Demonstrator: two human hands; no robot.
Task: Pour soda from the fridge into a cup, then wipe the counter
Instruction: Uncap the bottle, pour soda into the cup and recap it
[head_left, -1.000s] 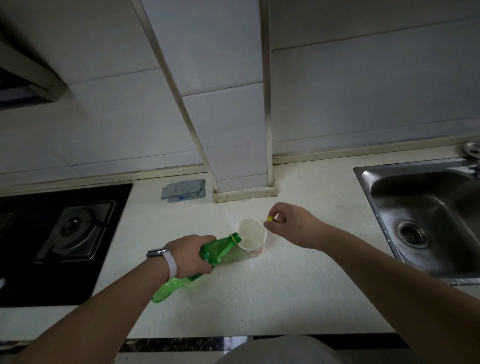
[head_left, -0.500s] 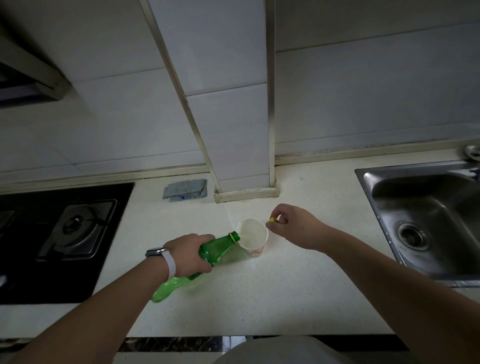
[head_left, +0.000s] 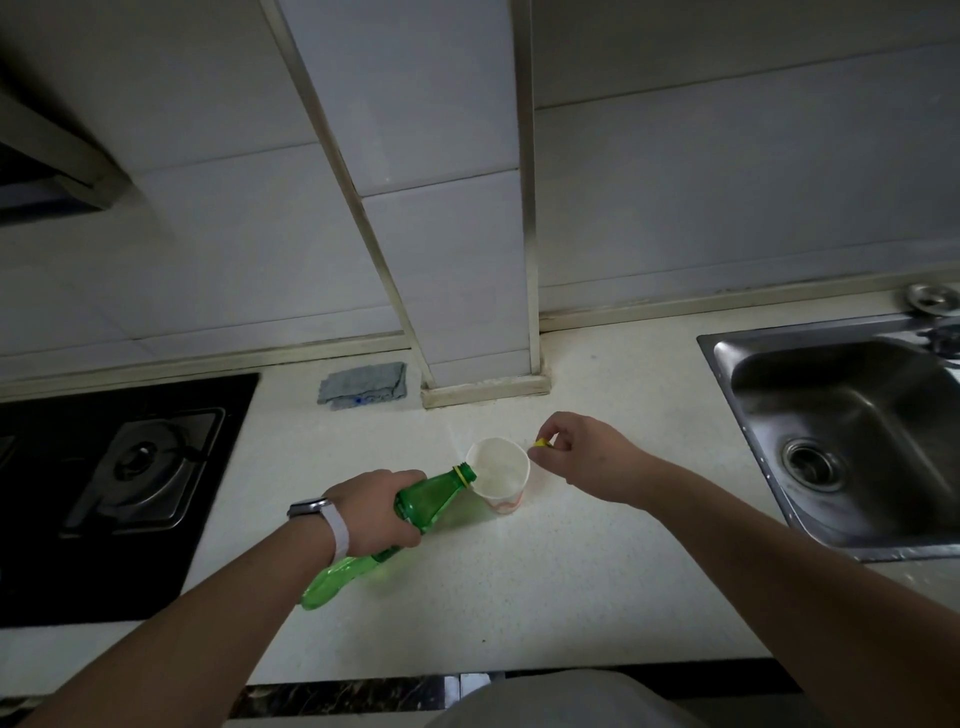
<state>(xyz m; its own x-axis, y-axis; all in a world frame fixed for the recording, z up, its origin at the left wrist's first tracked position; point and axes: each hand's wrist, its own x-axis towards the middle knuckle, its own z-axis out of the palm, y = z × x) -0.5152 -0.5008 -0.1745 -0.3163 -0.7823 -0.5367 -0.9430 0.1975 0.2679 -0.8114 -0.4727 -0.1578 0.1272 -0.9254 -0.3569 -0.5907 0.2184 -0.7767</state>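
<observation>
A green soda bottle (head_left: 426, 504) lies tilted with its open neck at the rim of a white paper cup (head_left: 501, 480) that stands on the pale counter (head_left: 545, 587). My left hand (head_left: 371, 514), with a watch on its wrist, grips the bottle round its middle; the bottle's base sticks out below the wrist. My right hand (head_left: 582, 452) is just right of the cup and pinches the small yellow cap (head_left: 542, 443) between thumb and fingertips. A folded grey cloth (head_left: 362, 386) lies at the back of the counter by the wall.
A black gas hob (head_left: 119, 483) fills the left side. A steel sink (head_left: 852, 441) is set into the counter at the right. A tiled pillar (head_left: 467, 312) juts out behind the cup. The counter's front edge runs along the bottom.
The bottle stays tipped at the cup's rim in my left hand. My right hand with the cap has drawn slightly away from the cup's rim.
</observation>
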